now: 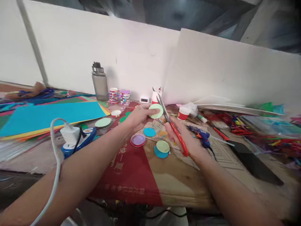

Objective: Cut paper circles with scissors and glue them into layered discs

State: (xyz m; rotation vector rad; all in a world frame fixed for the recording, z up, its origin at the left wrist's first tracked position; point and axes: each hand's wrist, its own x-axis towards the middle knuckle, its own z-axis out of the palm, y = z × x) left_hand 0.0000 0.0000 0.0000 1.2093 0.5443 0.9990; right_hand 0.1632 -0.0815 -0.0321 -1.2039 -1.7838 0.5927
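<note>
Left hand [138,117] pinches a pale green paper disc [156,110] above the tabletop [188,179]; right hand [185,139] grips red-handled scissors [175,131], blades just beside the disc's edge. Below lie cut paper circles [162,148]; a blue glue gun [202,135] rests to the right.

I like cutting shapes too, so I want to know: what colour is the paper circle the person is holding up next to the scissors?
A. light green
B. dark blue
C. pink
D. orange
A: the left hand pinches a light green paper circle by its edge, right beside the blades of the red-handled scissors held in the right hand.
</note>
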